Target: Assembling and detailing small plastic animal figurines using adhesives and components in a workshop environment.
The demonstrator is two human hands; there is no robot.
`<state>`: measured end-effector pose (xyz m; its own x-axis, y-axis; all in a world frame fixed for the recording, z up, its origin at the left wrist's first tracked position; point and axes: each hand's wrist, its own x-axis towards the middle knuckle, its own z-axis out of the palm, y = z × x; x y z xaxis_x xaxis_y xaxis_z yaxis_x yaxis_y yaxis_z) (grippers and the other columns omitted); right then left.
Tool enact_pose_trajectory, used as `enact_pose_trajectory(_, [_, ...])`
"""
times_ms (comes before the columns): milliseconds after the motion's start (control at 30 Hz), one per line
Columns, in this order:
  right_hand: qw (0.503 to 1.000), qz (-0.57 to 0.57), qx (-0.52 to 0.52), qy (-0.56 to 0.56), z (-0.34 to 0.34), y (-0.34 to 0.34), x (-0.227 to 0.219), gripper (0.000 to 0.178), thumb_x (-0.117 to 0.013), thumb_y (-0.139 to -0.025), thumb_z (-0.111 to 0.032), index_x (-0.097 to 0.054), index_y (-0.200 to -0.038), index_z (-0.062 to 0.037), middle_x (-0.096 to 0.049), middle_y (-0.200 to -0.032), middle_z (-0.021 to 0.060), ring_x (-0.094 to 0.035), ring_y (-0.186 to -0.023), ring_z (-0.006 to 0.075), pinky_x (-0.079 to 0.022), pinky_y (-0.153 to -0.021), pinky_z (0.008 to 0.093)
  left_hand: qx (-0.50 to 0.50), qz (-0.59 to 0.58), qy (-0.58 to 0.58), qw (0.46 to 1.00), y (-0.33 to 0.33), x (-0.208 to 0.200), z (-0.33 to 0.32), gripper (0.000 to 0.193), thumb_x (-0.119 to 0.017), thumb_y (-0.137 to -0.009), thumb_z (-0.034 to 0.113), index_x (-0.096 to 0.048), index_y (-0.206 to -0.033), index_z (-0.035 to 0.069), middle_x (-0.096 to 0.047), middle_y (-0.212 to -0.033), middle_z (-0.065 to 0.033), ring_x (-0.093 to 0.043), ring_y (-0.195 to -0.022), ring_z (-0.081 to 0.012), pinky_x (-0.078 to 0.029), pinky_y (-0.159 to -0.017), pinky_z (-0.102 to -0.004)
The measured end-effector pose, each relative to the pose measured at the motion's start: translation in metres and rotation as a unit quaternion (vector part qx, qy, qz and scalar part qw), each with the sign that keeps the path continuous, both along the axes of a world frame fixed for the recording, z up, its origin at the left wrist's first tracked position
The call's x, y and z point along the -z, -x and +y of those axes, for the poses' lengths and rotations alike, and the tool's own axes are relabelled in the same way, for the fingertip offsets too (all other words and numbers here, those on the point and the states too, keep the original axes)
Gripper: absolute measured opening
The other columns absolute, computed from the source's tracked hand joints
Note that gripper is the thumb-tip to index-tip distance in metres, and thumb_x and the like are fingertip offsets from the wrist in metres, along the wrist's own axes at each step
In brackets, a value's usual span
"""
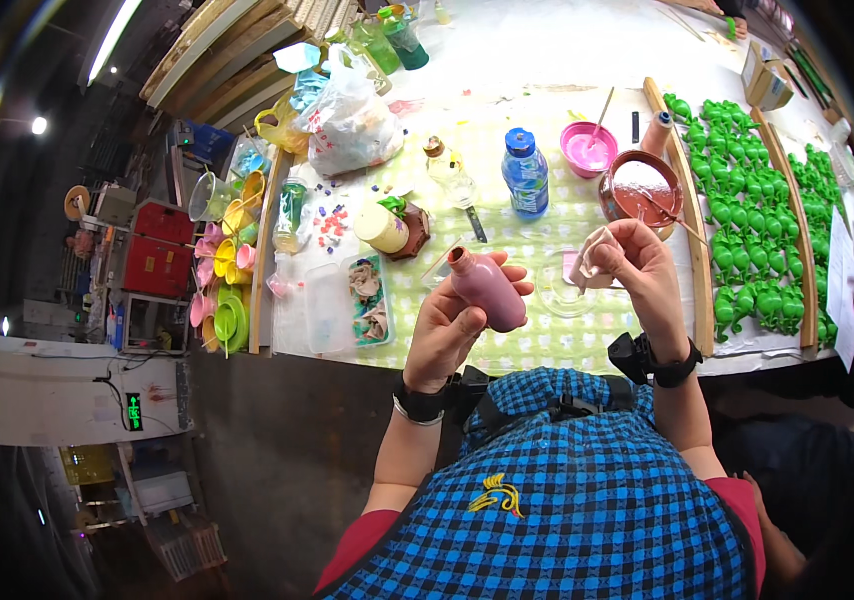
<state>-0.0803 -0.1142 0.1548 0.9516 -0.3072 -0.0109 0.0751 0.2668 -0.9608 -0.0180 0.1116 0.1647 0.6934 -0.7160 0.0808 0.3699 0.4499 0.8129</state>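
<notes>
My left hand (444, 325) is closed around a small pink plastic bottle (490, 293). The bottle leans, its uncapped neck pointing up and to the left. Pinched between the thumb and fingers of my right hand (645, 268) is a crumpled, pale pinkish rag (595, 262); whether anything sits inside its folds I cannot tell. The two hands are apart, just above the near side of the table. Beneath the rag, a clear round plastic lid (559, 297) lies on the green-checked cloth (507, 335).
Beyond my hands stand a blue bottle (526, 185), a pink cup (588, 150) with a stick and a reddish-brown bowl (639, 185) with a brush. Wooden strips edge rows of green figures (747, 190) at right. A rag tray (371, 300) and white plastic bag (355, 120) are left.
</notes>
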Motion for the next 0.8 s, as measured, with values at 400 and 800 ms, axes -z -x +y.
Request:
enact_pose_trajectory(400, [0.999, 0.019, -0.025, 0.014, -0.007, 0.013, 0.019, 0.023, -0.062, -0.083, -0.015, -0.054, -0.098, 0.0003, -0.062, -0.082, 0.0053, -0.060, -0.074, 0.0090, -0.048, -0.063, 0.0201, 0.030, 0.028, 0.035, 0.999, 0.001, 0.004, -0.009, 0.067, -0.060, -0.083, 0.026, -0.024, -0.131, -0.005, -0.047, -0.121, -0.0187, -0.047, -0.113, -0.0280, -0.045, -0.089, -0.0384])
enact_pose_trajectory(800, [0.983, 0.106, 0.095, 0.119, -0.062, 0.044, 0.061, 0.014, -0.060, -0.084, -0.011, -0.051, -0.089, -0.0010, -0.060, -0.076, 0.0032, -0.057, -0.067, 0.0060, -0.045, -0.059, 0.0171, -0.142, -0.120, -0.113, 0.976, -0.003, 0.033, 0.006, 0.049, -0.067, -0.076, 0.008, -0.042, -0.118, 0.000, -0.051, -0.113, -0.0142, -0.050, -0.107, -0.0226, -0.043, -0.090, -0.0341])
